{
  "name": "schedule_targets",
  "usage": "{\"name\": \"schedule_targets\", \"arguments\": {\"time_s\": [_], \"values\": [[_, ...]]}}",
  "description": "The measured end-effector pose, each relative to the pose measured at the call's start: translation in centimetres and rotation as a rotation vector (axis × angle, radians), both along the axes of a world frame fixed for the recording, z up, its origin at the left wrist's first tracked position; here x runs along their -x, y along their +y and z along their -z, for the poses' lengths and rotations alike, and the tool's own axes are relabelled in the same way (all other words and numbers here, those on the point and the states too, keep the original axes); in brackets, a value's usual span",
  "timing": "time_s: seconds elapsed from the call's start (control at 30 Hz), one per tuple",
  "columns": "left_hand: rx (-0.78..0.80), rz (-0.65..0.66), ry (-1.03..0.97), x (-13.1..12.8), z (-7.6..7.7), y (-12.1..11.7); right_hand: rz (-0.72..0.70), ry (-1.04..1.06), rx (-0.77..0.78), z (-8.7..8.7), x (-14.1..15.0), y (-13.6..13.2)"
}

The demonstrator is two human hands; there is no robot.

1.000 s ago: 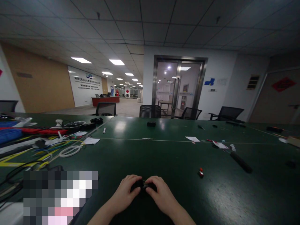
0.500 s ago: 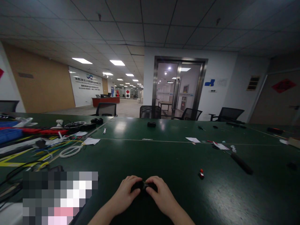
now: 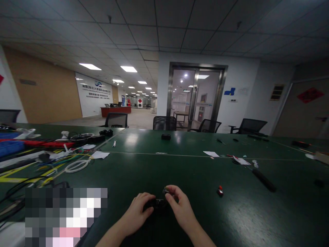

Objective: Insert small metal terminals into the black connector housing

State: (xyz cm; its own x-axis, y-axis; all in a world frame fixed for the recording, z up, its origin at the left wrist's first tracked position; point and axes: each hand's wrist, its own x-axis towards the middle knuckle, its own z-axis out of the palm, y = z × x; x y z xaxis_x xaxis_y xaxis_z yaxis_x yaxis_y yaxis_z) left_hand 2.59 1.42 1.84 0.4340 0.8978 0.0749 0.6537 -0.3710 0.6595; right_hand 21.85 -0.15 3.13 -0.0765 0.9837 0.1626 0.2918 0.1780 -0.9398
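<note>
My left hand is closed round the left end of a small black block-shaped device on the green table. Just above the device's right end, my right hand pinches a small dark part between thumb and fingertips. That part looks partly metallic, but it is too small to name and the fingers cover some of it. Off to the right of my right hand lies a small red and white object.
On the left, cables, a white coil and blue bins crowd the table. A wrench and a black box lie farther back. A long dark-handled tool rests at right, near paper scraps.
My right hand has lifted slightly up and to the right off the black device, with a small dark part in its fingers. My left hand keeps its grip.
</note>
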Motion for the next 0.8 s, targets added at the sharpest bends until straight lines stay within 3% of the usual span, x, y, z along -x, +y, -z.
{"name": "schedule_targets", "arguments": {"time_s": [0.8], "values": [[0.010,0.007,-0.027,0.4,-0.4,-0.4,0.280,0.365,-0.056,1.0,-1.3,1.1]]}}
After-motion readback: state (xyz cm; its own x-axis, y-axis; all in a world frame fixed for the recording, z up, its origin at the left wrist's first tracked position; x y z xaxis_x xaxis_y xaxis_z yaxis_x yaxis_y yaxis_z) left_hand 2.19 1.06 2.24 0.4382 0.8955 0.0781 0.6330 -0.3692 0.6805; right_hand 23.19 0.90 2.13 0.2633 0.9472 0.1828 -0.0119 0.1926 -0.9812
